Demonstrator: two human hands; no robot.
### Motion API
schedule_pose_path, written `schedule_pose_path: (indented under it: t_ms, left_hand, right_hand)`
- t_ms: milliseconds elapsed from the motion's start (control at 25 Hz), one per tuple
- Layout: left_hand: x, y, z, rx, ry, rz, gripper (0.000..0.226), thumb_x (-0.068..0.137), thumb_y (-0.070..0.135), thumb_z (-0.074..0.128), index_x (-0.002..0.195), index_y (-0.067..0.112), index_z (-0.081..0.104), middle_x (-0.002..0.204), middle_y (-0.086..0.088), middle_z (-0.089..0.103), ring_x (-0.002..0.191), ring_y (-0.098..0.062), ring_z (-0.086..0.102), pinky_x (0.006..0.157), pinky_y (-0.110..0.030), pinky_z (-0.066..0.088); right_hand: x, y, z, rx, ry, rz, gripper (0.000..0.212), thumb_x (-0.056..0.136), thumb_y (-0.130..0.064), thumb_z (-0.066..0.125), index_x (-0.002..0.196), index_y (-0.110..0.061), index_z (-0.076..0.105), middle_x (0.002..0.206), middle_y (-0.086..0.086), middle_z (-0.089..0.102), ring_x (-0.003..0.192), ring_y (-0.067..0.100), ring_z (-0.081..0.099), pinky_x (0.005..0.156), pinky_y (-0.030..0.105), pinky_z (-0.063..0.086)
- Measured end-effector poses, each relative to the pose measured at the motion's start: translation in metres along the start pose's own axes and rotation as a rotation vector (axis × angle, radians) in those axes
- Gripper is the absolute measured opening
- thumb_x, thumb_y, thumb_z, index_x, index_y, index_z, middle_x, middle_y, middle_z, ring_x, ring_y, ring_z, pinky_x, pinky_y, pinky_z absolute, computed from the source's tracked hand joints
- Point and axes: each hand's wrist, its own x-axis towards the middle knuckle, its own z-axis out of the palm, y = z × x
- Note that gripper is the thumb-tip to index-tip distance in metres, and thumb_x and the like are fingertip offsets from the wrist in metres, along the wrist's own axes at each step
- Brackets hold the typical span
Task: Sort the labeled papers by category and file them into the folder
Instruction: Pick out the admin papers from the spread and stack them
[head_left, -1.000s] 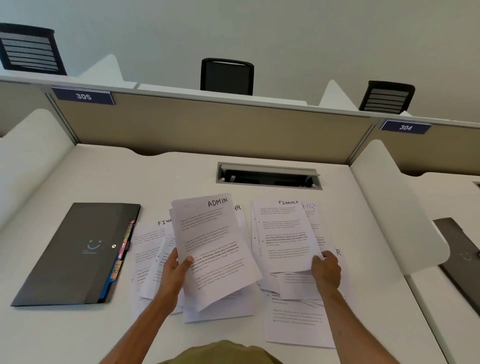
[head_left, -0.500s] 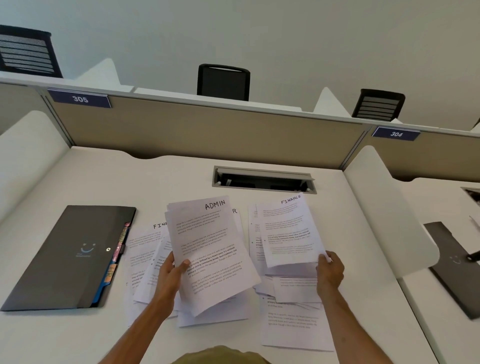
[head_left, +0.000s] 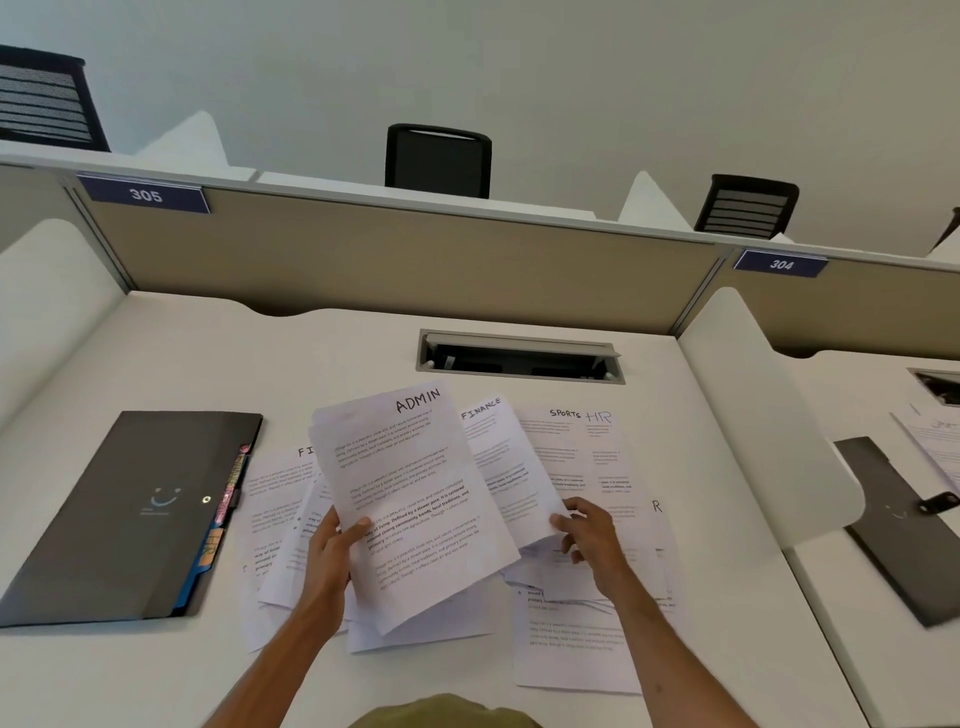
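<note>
The dark grey plastic folder (head_left: 130, 514) is lying closed at the left of the white worktop (head_left: 311, 353), with coloured index tabs (head_left: 228, 499) poking out of its right edge. To its right, the left hand (head_left: 332, 551) is gripping a stack of white printed sheets headed ADMIN (head_left: 415, 499), thumb on top. The right hand (head_left: 587, 535) is pinching with its fingers (head_left: 563, 519) the lower corner of the white sheet headed FINANCE (head_left: 498, 467), partly behind that stack. A white sheet headed SPORTS (head_left: 566, 452) is lying flat beyond.

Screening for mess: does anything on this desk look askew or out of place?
Only the loose papers are untidy: they overlap at mixed angles, a SPORTS sheet lying over an HR sheet. The folder lies closed; nothing looks torn or spilled.
</note>
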Motion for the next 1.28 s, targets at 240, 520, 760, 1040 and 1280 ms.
schedule_pose_path:
  t_ms: [240, 520, 760, 1040, 1280]
  left_hand:
    - [-0.002, -0.006, -0.007, -0.034, 0.045, -0.045, 0.046, 0.100, 0.009, 0.067, 0.141, 0.028, 0.063, 0.131, -0.001, 0.074, 0.113, -0.035, 0.072, 0.098, -0.061, 0.058]
    - [0.003, -0.005, -0.005, -0.038, 0.058, -0.055, 0.045, 0.100, 0.008, 0.067, 0.142, 0.026, 0.062, 0.131, -0.002, 0.074, 0.113, -0.035, 0.071, 0.100, -0.063, 0.056]
    - [0.002, -0.001, 0.005, -0.008, 0.048, -0.046, 0.045, 0.101, 0.008, 0.067, 0.142, 0.024, 0.063, 0.126, -0.001, 0.075, 0.107, -0.033, 0.073, 0.086, -0.054, 0.060]
    - [0.002, -0.001, -0.009, 0.004, 0.063, -0.047, 0.044, 0.101, 0.009, 0.066, 0.142, 0.026, 0.061, 0.129, -0.001, 0.073, 0.112, -0.034, 0.071, 0.098, -0.061, 0.057]
    - [0.005, -0.007, -0.013, -0.012, 0.073, -0.057, 0.046, 0.101, 0.007, 0.065, 0.143, 0.025, 0.061, 0.130, -0.002, 0.073, 0.117, -0.034, 0.068, 0.103, -0.062, 0.054]
  right_hand:
    - [-0.003, -0.006, 0.011, -0.371, -0.204, -0.105, 0.030, 0.095, -0.048, 0.073, 0.091, -0.018, 0.077, 0.080, -0.005, 0.079, 0.059, 0.016, 0.065, 0.052, 0.028, 0.050]
    - [0.022, 0.009, -0.023, -0.734, 0.428, -0.016, 0.053, 0.092, -0.047, 0.073, 0.133, -0.017, 0.058, 0.132, 0.010, 0.062, 0.124, 0.031, 0.057, 0.099, 0.048, 0.049]
    - [0.035, 0.022, -0.022, -0.836, 0.306, 0.045, 0.072, 0.082, -0.053, 0.082, 0.134, -0.014, 0.051, 0.133, 0.011, 0.056, 0.127, 0.032, 0.051, 0.101, 0.048, 0.045]
    - [0.041, 0.024, -0.019, -0.363, 0.331, -0.029, 0.023, 0.096, -0.015, 0.062, 0.120, -0.013, 0.064, 0.115, 0.006, 0.070, 0.096, 0.026, 0.065, 0.084, 0.039, 0.056]
    - [0.039, 0.015, -0.029, 0.061, 0.253, 0.071, 0.018, 0.099, -0.009, 0.064, 0.114, -0.018, 0.066, 0.106, 0.011, 0.073, 0.068, 0.026, 0.069, 0.050, 0.027, 0.046]
